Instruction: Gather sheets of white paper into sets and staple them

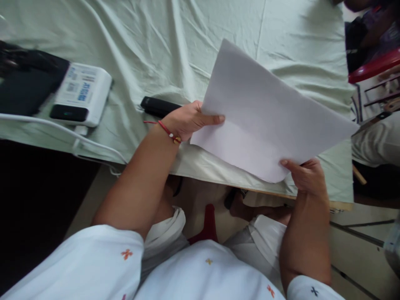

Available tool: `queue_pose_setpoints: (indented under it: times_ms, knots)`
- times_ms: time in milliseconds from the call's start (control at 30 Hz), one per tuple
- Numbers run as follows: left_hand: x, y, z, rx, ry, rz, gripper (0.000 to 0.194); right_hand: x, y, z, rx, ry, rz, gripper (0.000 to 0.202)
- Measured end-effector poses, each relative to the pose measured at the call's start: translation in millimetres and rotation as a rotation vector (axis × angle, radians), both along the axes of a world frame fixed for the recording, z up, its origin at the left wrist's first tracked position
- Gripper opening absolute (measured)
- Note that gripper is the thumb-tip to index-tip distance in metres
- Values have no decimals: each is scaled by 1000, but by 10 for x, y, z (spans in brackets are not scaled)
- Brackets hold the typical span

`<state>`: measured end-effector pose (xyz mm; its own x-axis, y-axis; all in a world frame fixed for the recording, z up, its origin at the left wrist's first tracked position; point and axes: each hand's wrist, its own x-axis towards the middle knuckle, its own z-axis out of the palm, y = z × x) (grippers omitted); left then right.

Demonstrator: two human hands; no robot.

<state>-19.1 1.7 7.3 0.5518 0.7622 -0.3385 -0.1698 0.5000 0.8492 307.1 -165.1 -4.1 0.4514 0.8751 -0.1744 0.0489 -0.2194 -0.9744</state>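
A blank white sheet of paper (265,108), perhaps a thin stack, is held tilted above the front part of the table. My left hand (195,118) grips its left edge, thumb on top and fingers hidden underneath. At the lower right edge my right hand (306,173) pinches the paper the same way, with the thumb on its face. A black elongated object (159,107) lies on the cloth just behind my left wrist; part of it is covered by that hand, and its kind is unclear.
A pale green cloth (140,37) covers the table. At the left lie a white power bank (83,91) with a white cable (56,123) and a black pouch-like item (28,83). A red chair (375,66) and part of another person (381,139) are beyond the right edge.
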Motion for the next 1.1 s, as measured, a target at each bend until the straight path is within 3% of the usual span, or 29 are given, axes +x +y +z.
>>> queue_pose_setpoints:
  times_ms: [167, 367, 500, 700, 900, 1100]
  knots:
    - [3, 5, 11, -29, -7, 16, 29, -24, 50, -4, 62, -21, -114, 32]
    - [7, -19, 35, -57, -12, 23, 21, -124, 50, -100, 2, 79, -155, 46]
    - [31, 8, 41, -102, 12, 60, 12, -246, 146, -119, 32, 50, -228, 41]
    - [228, -92, -76, -214, -12, 240, 36, -360, 338, -156, 115, 93, -428, 48]
    - [483, -398, -96, -72, 129, 85, 42, -613, 377, -235, 210, 35, -374, 40]
    - [616, -488, -18, -173, 128, 55, 39, -906, 403, -202, 231, 95, -419, 42]
